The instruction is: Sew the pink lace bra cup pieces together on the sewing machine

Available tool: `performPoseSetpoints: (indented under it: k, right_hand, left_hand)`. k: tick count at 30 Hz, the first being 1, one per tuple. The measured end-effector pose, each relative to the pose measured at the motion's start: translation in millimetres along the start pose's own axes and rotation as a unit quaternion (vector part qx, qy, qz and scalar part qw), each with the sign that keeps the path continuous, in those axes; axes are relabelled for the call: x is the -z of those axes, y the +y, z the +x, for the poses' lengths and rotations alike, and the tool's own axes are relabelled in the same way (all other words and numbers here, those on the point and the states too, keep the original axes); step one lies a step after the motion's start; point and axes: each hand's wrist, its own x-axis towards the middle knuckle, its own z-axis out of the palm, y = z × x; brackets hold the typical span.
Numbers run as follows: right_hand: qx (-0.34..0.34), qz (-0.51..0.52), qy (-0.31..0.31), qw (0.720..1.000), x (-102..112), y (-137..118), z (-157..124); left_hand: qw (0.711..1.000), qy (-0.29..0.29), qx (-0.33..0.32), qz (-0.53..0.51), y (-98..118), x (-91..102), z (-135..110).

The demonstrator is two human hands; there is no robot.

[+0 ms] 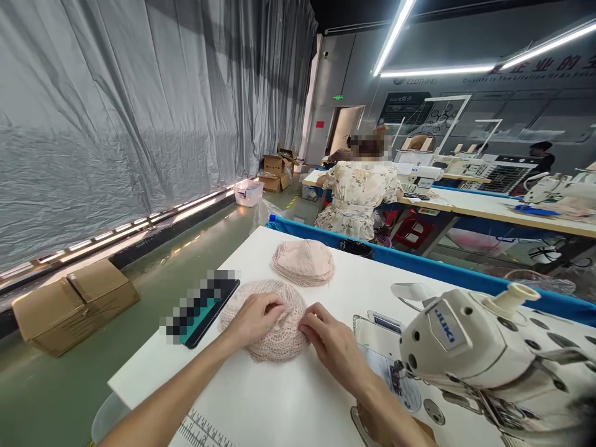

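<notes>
A pile of pale pink lace pieces (267, 338) lies on the white table (279, 403) in front of me. My left hand (254, 318) rests on the pile with fingers curled, pinching the top lace piece. My right hand (328, 344) pinches the same pile at its right edge, fingertips pressed together on the fabric. A second stack of pink lace pieces (303, 262) sits farther back on the table, untouched.
A white sewing machine (484, 354) stands at the right. A dark flat device (205, 310) lies left of the pile. A person in a floral dress (358, 192) sits at another table behind. Cardboard boxes (69, 304) rest on the green floor at left.
</notes>
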Motion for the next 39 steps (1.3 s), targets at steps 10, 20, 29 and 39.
performPoseSetpoints:
  k: [10, 20, 29, 39]
  right_hand:
    - [0.045, 0.002, -0.049, 0.998, 4, 5, 7]
    - [0.065, -0.014, -0.059, 0.996, 10, -1, 15]
    - [0.082, -0.045, -0.034, 0.995, 2, -2, 17]
    - [0.058, 0.056, 0.047, 0.996, -9, 1, 36]
  left_hand:
    - [0.996, -0.080, -0.026, -0.030, -1, 9.2, -12]
    - [0.997, -0.065, -0.003, -0.029, -5, 14.0, -11]
    - [0.999, -0.022, 0.006, -0.025, -5, 9.4, -10]
    - [0.993, 0.018, 0.025, -0.112, -4, 10.2, -6]
